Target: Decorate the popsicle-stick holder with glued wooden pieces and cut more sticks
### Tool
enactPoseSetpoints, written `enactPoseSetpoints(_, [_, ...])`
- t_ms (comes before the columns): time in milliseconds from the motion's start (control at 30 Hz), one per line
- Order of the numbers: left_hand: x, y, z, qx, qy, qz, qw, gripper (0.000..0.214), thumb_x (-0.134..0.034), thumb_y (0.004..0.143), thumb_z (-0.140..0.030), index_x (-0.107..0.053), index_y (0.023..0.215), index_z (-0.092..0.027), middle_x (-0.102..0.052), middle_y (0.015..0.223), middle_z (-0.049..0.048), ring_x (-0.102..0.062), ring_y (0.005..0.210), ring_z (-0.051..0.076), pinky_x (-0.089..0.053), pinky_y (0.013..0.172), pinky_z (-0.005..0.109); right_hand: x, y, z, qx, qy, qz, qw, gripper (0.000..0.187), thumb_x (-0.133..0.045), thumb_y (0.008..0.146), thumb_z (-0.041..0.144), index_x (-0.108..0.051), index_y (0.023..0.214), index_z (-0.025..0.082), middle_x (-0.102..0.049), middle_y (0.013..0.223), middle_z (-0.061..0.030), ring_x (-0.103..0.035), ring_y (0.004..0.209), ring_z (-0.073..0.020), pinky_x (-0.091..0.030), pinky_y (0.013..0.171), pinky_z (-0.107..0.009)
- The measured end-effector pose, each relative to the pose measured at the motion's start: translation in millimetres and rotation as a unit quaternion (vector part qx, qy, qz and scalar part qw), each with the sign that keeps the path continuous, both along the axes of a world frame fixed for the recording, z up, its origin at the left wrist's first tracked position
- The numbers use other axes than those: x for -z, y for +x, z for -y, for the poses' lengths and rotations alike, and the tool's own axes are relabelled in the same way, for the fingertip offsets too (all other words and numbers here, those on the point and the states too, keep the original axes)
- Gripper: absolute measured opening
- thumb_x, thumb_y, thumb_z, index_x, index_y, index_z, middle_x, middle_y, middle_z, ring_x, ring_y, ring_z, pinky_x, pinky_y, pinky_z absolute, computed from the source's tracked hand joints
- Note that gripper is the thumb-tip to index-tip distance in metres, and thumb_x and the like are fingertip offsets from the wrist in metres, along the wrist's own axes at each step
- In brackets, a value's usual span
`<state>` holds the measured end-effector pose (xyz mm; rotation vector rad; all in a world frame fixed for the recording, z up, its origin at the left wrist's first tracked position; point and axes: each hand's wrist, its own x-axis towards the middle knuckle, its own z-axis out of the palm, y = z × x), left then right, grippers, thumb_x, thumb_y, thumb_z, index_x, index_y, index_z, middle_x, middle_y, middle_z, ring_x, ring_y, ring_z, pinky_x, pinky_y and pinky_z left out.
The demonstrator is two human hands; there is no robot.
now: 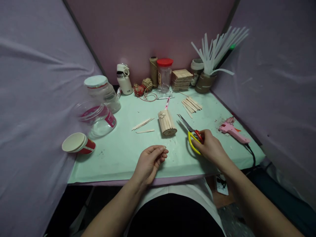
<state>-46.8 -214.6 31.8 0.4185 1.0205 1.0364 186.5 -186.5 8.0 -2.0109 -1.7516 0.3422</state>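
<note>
Gripping red-and-yellow-handled metal scissors (189, 127), the right hand (210, 146) is sitting right of a pale wooden-stick cylinder (167, 122), scene centre; left hand (151, 160) is pinching, contents unclear. Cylinder's visible side is looking covered; loose flat wooden sticks (192, 104) are lying unused.

A dusty mauve, flat back wall (153, 29) closes off the far side of the workspace. Pale lilac, creased fabric forms the left wall (32, 85) and the right wall (278, 65), each slanting outward toward the viewer. A dark, narrow strip (82, 36) runs down the left rear corner, and another dark strip (230, 16) marks the right one. Between the walls stands a tabletop (106, 171) under a smooth mint-green cover, with pinkish-purple cloth (158, 182) showing below its front edge. Brown flooring (222, 201) appears at lower right. The light is dim and soft.
</note>
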Motion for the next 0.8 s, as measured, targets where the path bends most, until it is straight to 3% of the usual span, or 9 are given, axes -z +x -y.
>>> enactPoseSetpoints(200, [4.1, -2, -3, 0.007, -0.022, 0.038, 0.999, 0.024, -0.083, 0.062, -0.021, -0.067, 0.075, -0.01, -0.059, 0.066, -0.0004, -0.051, 0.055, 0.003, -0.038, 0.047, 0.012, 10.5, -13, -21, 0.003, 0.057, 0.144, 0.988, 0.013, -0.056, 0.08, 0.024, -0.056, 0.089, 0.015, -0.062, 0.078, -0.0113, -0.056, 0.065, -0.0223, -0.037, 0.055, -0.03])
enactPoseSetpoints(400, [6.1, 0, -2, 0.003, -0.033, 0.072, 0.997, 0.027, -0.084, 0.06, -0.021, -0.065, 0.074, -0.009, -0.045, 0.063, -0.0046, -0.039, 0.052, 0.001, -0.025, 0.039, 0.011, 17.0, -9, -23, -0.038, 0.104, 0.161, 0.981, 0.016, -0.055, 0.083, 0.022, -0.062, 0.093, 0.01, -0.062, 0.083, -0.0166, -0.057, 0.078, -0.0291, -0.044, 0.069, -0.04])
enactPoseSetpoints(467, [5.8, 1, -2, 0.007, -0.038, 0.085, 0.996, 0.027, -0.084, 0.06, -0.02, -0.064, 0.073, -0.009, -0.043, 0.063, -0.0055, -0.035, 0.05, 0.0, -0.023, 0.038, 0.011, 12.4, -11, -18, -0.048, 0.125, 0.122, 0.983, 0.018, -0.055, 0.084, 0.022, -0.064, 0.094, 0.011, -0.063, 0.09, -0.0184, -0.057, 0.085, -0.0311, -0.045, 0.075, -0.045])
enactPoseSetpoints(533, [5.5, 2, -1, 0.015, -0.05, 0.105, 0.993, 0.026, -0.084, 0.06, -0.019, -0.064, 0.074, -0.009, -0.041, 0.063, -0.0062, -0.032, 0.048, 0.0, -0.022, 0.038, 0.011, 2.5, -18, -9, -0.089, 0.156, 0.02, 0.983, 0.018, -0.057, 0.085, 0.024, -0.065, 0.098, 0.014, -0.064, 0.098, -0.0154, -0.058, 0.092, -0.0296, -0.046, 0.082, -0.046])
enactPoseSetpoints(667, [5.2, 4, 1, 0.037, -0.08, 0.173, 0.981, 0.021, -0.081, 0.064, -0.015, -0.064, 0.075, -0.008, -0.039, 0.061, -0.0065, -0.032, 0.048, 0.0, -0.023, 0.039, 0.011, -20.0, -48, 15, -0.239, 0.177, -0.235, 0.925, 0.015, -0.065, 0.083, 0.024, -0.064, 0.098, 0.022, -0.064, 0.098, -0.0071, -0.06, 0.096, -0.0222, -0.05, 0.085, -0.038])
enactPoseSetpoints(800, [5.3, 6, 4, 0.058, -0.112, 0.206, 0.97, 0.017, -0.077, 0.068, -0.013, -0.064, 0.077, -0.008, -0.043, 0.06, -0.0048, -0.035, 0.048, 0.0, -0.024, 0.039, 0.01, -25.1, -71, 28, -0.267, 0.198, -0.277, 0.901, 0.017, -0.067, 0.081, 0.021, -0.065, 0.098, 0.023, -0.064, 0.095, -0.0068, -0.061, 0.095, -0.0219, -0.052, 0.081, -0.038])
